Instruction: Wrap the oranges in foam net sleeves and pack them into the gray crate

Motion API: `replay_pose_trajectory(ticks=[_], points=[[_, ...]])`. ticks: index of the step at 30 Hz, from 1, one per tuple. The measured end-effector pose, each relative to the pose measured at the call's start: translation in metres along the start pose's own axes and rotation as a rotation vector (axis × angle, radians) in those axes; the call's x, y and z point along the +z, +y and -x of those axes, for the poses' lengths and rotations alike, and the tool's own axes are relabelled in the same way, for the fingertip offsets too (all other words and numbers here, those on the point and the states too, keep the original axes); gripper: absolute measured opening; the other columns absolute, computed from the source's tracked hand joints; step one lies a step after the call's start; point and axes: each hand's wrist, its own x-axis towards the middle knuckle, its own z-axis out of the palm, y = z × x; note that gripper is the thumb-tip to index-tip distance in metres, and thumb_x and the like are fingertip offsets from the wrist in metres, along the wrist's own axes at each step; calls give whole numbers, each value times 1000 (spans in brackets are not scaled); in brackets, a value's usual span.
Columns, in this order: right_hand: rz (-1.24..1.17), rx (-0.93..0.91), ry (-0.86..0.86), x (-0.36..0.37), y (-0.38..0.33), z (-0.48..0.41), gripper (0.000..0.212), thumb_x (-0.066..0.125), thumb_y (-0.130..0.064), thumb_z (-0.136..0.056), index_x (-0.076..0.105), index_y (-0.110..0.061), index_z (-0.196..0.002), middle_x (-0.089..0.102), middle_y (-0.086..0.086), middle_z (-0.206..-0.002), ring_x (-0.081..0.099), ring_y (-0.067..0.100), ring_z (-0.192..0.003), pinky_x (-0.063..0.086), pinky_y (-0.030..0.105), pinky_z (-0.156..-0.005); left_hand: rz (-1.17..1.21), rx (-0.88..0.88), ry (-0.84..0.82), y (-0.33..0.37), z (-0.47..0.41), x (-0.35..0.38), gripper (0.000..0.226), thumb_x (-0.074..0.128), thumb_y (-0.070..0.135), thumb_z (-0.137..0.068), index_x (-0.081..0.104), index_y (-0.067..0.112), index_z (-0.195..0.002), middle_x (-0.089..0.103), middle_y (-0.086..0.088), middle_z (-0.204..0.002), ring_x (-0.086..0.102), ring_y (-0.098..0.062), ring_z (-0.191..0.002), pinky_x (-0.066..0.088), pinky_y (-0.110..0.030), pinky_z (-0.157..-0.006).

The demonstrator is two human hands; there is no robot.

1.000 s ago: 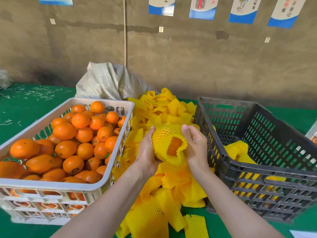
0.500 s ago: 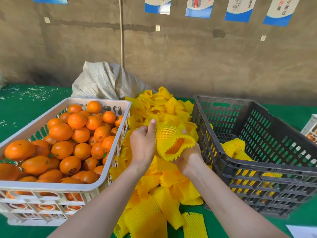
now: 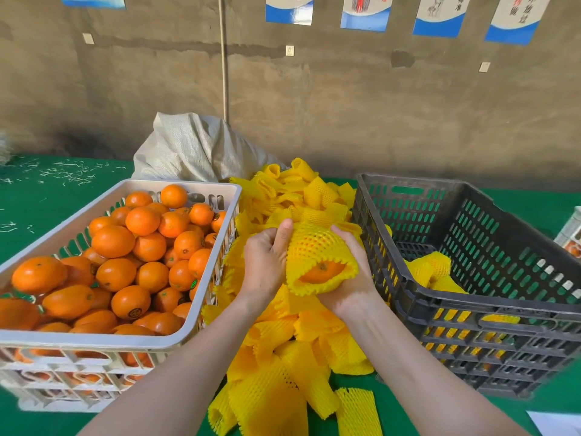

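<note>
An orange (image 3: 320,272) sits inside a yellow foam net sleeve (image 3: 314,250) held between both hands above the sleeve pile. My left hand (image 3: 265,262) grips the sleeve's left side, thumb on top. My right hand (image 3: 352,278) cups the sleeved orange from below and the right. The sleeve's open end faces me and shows the fruit. The gray crate (image 3: 490,306) stands to the right and holds wrapped oranges (image 3: 430,269) at its near left. A white crate (image 3: 94,338) on the left is heaped with bare oranges (image 3: 132,265).
A pile of loose yellow sleeves (image 3: 292,382) fills the green table (image 3: 47,202) between the two crates. A grey woven sack (image 3: 195,149) lies behind the white crate. A concrete wall with posters stands at the back. A white sheet's corner (image 3: 556,423) shows at bottom right.
The sleeve has been pulled further over the orange. My right hand has turned under it, from gripping the side to cupping it from below.
</note>
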Motion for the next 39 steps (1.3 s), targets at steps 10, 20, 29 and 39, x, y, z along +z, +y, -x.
replay_pose_trajectory(ticks=[10, 20, 29, 39], points=[[176, -92, 1, -4, -6, 0, 31, 55, -38, -80, 75, -21, -63, 70, 0, -69, 68, 13, -65, 54, 25, -58, 105, -440, -106, -1, -5, 2, 64, 47, 68, -77, 56, 4, -73, 60, -13, -74, 55, -27, -74, 46, -41, -69], [1047, -826, 330, -19, -14, -12, 38, 57, -24, -92, 51, 4, -68, 48, 14, -65, 47, 29, -66, 40, 43, -63, 389, -793, -310, 14, 2, 9, 37, 70, 55, -65, 63, 32, -93, 71, 11, -79, 64, -18, -88, 55, -34, -63], [795, -585, 101, -20, -24, -18, 28, 61, -31, -87, 52, -14, -66, 50, 6, -69, 49, 22, -70, 40, 37, -67, 340, -706, -391, 14, 1, 5, 46, 62, 50, -72, 61, 22, -108, 71, -5, -93, 67, -21, -82, 53, -29, -62], [267, -180, -27, -9, 8, 1, 75, 70, -44, -65, 47, -21, -133, 61, 8, -126, 61, 24, -113, 51, 43, -92, 14, -286, -185, 11, 6, 10, 58, 43, 62, -81, 44, 26, -127, 51, 0, -132, 48, -17, -124, 45, -32, -97]])
